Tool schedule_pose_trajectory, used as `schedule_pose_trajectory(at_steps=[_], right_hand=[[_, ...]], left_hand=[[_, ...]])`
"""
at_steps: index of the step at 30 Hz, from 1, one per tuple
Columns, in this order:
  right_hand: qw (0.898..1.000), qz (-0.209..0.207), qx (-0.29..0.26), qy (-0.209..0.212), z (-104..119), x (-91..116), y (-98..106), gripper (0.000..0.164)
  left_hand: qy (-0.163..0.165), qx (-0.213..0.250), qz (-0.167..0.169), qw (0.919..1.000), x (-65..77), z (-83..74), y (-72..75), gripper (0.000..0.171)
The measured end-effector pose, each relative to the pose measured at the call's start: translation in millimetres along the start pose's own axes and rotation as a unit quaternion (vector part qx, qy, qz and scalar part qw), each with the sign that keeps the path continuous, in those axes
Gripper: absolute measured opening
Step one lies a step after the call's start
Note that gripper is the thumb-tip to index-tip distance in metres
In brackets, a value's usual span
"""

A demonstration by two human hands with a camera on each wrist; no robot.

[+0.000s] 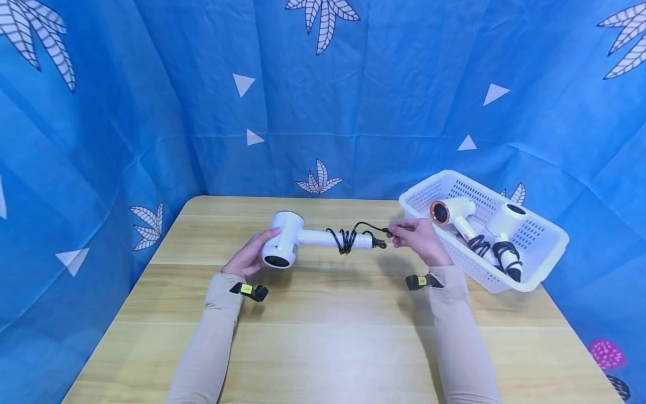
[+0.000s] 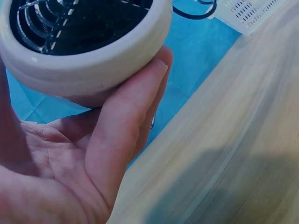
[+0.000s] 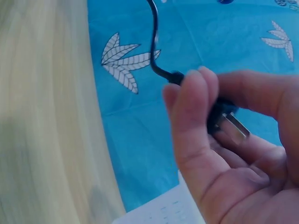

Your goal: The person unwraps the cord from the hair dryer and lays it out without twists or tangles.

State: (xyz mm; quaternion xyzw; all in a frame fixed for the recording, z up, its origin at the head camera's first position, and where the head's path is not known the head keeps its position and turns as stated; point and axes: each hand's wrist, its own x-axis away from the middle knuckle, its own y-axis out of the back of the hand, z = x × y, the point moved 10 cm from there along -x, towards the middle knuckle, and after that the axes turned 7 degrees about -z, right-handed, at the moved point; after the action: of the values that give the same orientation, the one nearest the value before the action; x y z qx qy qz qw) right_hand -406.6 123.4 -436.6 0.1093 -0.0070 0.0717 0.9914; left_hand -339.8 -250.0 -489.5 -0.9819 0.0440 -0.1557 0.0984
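Note:
A white hair dryer is held sideways over the table, its handle pointing right. My left hand grips its head from the left; in the left wrist view the fingers curl round the rim below the dark grille. A black cord is coiled loosely round the handle, and its free end runs right to my right hand. There the thumb and fingers pinch the black plug, whose metal prong shows in the right wrist view.
At the right on the wooden table stands a white perforated basket. Inside lie a white hair dryer with a copper-coloured rim and another white dryer, both with black cords. Blue patterned cloth hangs behind and at the sides.

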Motion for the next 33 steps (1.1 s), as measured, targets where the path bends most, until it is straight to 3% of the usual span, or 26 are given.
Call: schedule_pose_trajectory(at_steps=[8, 14, 21, 33], right_hand=[[0.995, -0.066, -0.054, 0.052, 32.9, 8.1, 10.0, 0.037], [0.986, -0.089, -0.1, 0.101, 61.7, 21.0, 11.8, 0.037], [0.98, -0.078, -0.123, 0.133, 87.1, 39.5, 6.2, 0.031], [0.985, -0.049, -0.063, 0.155, 112.6, 65.1, -3.3, 0.029]], left_hand=[[0.009, 0.0, 0.012, 0.9999, 0.6, 1.2, -3.4, 0.044], [0.006, -0.012, 0.016, 0.9998, -0.7, 1.8, -4.4, 0.047], [0.004, -0.018, 0.018, 0.9997, -1.1, 1.6, -4.0, 0.049], [0.007, -0.002, 0.016, 0.9999, 0.0, 1.2, -2.3, 0.043]])
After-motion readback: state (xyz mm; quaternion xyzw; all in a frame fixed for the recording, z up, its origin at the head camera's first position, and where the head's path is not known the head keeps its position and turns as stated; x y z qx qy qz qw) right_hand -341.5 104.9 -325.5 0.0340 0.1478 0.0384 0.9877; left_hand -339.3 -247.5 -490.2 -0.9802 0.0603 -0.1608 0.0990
